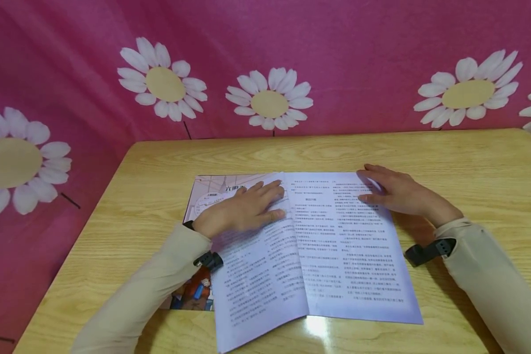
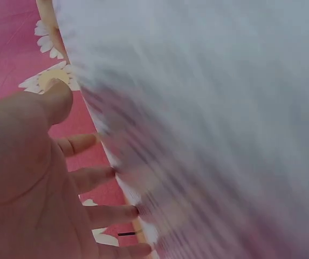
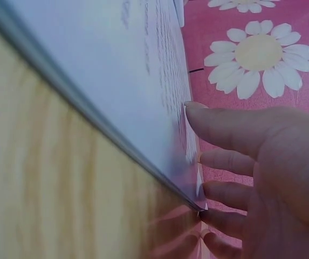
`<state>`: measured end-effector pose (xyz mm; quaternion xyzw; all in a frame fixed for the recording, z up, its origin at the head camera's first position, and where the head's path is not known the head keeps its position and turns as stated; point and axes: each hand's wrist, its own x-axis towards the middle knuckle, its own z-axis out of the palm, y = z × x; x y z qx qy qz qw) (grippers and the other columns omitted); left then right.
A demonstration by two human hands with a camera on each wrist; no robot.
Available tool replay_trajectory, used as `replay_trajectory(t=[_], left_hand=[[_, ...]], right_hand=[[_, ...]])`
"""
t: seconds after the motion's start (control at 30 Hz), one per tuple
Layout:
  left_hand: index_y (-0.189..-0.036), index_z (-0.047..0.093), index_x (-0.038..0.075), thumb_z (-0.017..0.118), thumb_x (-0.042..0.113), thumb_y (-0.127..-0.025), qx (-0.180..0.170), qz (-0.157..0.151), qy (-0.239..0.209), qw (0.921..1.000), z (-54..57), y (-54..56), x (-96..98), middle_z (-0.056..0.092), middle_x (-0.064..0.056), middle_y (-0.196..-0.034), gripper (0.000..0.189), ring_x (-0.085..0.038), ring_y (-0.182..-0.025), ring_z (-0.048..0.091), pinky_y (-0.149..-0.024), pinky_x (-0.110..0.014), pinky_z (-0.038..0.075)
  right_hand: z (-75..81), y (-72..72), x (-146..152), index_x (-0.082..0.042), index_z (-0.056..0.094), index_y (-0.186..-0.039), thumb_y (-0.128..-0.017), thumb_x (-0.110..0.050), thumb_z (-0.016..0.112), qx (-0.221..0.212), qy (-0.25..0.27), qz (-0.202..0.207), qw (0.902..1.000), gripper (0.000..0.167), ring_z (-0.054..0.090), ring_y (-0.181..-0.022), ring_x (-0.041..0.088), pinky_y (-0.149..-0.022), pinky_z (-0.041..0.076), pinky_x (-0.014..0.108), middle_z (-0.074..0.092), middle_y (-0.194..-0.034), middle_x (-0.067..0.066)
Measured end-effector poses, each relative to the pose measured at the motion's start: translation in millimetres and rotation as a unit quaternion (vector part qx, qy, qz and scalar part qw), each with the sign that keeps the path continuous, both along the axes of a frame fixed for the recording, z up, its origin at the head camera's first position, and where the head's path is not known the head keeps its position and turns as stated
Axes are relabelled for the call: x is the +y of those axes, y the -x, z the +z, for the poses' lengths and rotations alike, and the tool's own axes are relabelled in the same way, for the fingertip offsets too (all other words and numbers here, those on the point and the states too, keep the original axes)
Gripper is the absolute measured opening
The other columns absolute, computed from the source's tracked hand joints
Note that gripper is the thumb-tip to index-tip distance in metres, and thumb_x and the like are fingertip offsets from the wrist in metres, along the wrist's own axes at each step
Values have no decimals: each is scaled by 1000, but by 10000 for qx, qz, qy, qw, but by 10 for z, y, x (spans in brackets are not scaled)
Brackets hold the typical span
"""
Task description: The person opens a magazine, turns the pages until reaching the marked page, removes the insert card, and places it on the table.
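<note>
Booklet (image 1: 311, 236), head view: it lies spread on the wooden table (image 1: 486, 187), its left leaf (image 1: 256, 285) over an illustrated sheet (image 1: 203, 194). The left hand (image 1: 243, 209), fingers extended, is over that leaf; the right hand (image 1: 400, 191), loosely spread, is at the right page's (image 1: 358, 255) upper outer corner. Left wrist view: outstretched fingertips (image 2: 92, 178) near a blurred paper edge, no grasp evident. Right wrist view: straight thumb (image 3: 224, 127) and fingers along the edge; no firm pinch apparent. Probable step: settling the left leaf; the next move calls for flat pressure along the fold (image 1: 296, 246).

Open magazine (image 1: 311, 246) on wood-grain table (image 1: 482, 167)
</note>
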<state>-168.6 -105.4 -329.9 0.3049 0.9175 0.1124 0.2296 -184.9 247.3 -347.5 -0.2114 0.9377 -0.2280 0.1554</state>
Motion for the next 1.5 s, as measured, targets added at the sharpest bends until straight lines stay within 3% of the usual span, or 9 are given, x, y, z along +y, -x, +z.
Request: replay_trajectory(t=[0.2,0.3,0.53,0.77,1.27,1.5], left_hand=[[-151,22,16,36,60,-97,-103,397,358,9985,34,20,-22,28,-5,-157,71,-34,-146,11,-112,-60,13],[-155,16,21,35,60,-97,-239,437,404,9979,44,11,-34,19,-5,-160,72,-36,-147,7,-112,-61,9],[-153,9,44,35,64,-95,-420,281,701,9963,26,-30,29,-6,-7,-162,66,-42,-145,-7,-109,-68,2],[-151,1,48,36,70,-91,-337,258,900,9950,-74,-44,22,-18,-2,-160,72,-36,-144,-18,-109,-66,-5],[-153,3,42,55,65,-86,-249,287,866,9955,-32,-26,7,-15,-2,-161,88,-36,-144,-16,-109,-67,-4],[-155,11,30,55,59,-90,-522,-122,1143,9920,152,55,41,-7,-6,-161,83,-33,-147,-4,-111,-65,5]], right_hand=[[-2,2,-10,-4,32,-150,-91,-42,65,43,-94,-1,9999,78,13,-141,48,-107,11,68,16,-157,25],[-2,5,-16,-4,32,-150,-91,-41,65,63,-92,10,9999,77,13,-142,48,-107,10,68,16,-157,25],[-1,-12,-10,-4,33,-150,-92,-41,64,113,-46,39,9999,76,13,-142,48,-107,11,68,17,-157,25],[-5,-28,-5,-4,34,-149,-91,-40,65,181,-26,41,9998,75,13,-142,48,-106,10,69,18,-156,25],[-8,-18,13,-4,35,-149,-91,-40,66,335,-69,-34,9994,76,13,-143,45,-107,10,67,19,-157,23],[-21,2,-10,3,29,-149,-88,-43,68,210,-82,-174,9996,86,15,-141,47,-108,12,66,20,-156,26]])
